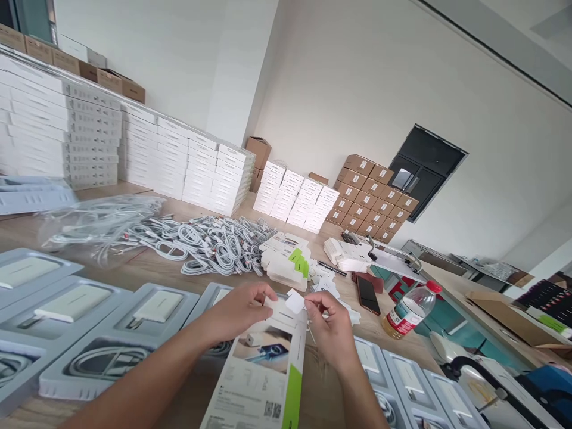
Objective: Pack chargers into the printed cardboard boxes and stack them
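Note:
A printed white-and-green cardboard packaging sleeve (257, 381) lies flat in front of me, showing a product picture and small text. My left hand (241, 307) grips its upper left edge between thumb and forefinger. At the far end of the sleeve is a small white paper piece (295, 301); whether it is a flap or a separate piece I cannot tell. My right hand (331, 328) pinches its right side. Just beyond sits a stack of similar sleeves (286, 262), with white paper scraps (328, 287) beside it.
Grey trays (102, 363) with white chargers and cables flank me; more trays (404, 381) stand right. Behind lie a heap of grey cables (218, 238) and stacked white boxes (179, 161). A phone (367, 294) and a bottle (411, 310) stand to the right.

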Demonstrator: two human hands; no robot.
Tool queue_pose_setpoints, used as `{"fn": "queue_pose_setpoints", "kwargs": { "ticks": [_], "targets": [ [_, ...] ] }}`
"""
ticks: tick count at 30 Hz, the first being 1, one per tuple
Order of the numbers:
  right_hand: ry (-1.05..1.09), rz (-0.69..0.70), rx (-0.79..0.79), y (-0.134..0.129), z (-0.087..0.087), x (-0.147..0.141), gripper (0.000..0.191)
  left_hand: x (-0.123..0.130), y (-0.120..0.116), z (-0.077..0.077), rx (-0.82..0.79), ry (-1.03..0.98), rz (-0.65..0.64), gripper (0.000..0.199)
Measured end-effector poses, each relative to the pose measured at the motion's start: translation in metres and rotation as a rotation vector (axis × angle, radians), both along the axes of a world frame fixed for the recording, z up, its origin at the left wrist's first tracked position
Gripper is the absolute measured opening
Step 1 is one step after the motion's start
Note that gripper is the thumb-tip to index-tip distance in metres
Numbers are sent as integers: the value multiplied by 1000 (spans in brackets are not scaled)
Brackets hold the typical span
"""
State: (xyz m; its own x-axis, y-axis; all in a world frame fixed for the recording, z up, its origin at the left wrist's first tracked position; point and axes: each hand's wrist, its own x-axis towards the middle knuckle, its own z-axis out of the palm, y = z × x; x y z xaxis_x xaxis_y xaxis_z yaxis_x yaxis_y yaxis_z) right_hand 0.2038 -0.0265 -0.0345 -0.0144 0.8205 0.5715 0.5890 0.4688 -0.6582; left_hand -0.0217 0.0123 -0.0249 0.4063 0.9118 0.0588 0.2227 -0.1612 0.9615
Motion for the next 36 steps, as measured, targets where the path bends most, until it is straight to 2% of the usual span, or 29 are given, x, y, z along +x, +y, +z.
{"fn": "queue_pose_setpoints", "kwargs": {
  "ticks": [2,4,5,8,10,15,21,26,31,36],
  "targets": [
    [-59,6,80,-1,0,0,16,-2,1,1,-51,-14,17,48],
    [-127,28,162,-2,-1,-1,15,-2,1,3,-101,-58,3,57],
    [-159,41,202,-3,-1,-3,15,-2,1,4,-123,-90,-22,52],
    [-255,66,319,-6,-1,-8,18,-1,-1,4,-204,-183,-121,20],
    [-322,65,382,-7,-1,-10,20,0,-1,1,-280,-267,-137,9],
    [-435,41,501,-9,0,-12,23,-1,0,-4,-413,-424,-95,18],
    [-485,-3,630,-12,-2,-14,27,1,1,1,-469,-464,-51,19],
    [-468,-46,628,-11,-3,-16,25,2,0,1,-469,-485,-6,19],
    [-472,51,577,-11,-4,-17,28,2,-1,5,-453,-461,49,20],
    [-482,70,555,-12,-2,-17,27,0,-3,10,-331,-415,-17,11]
  ]
}}
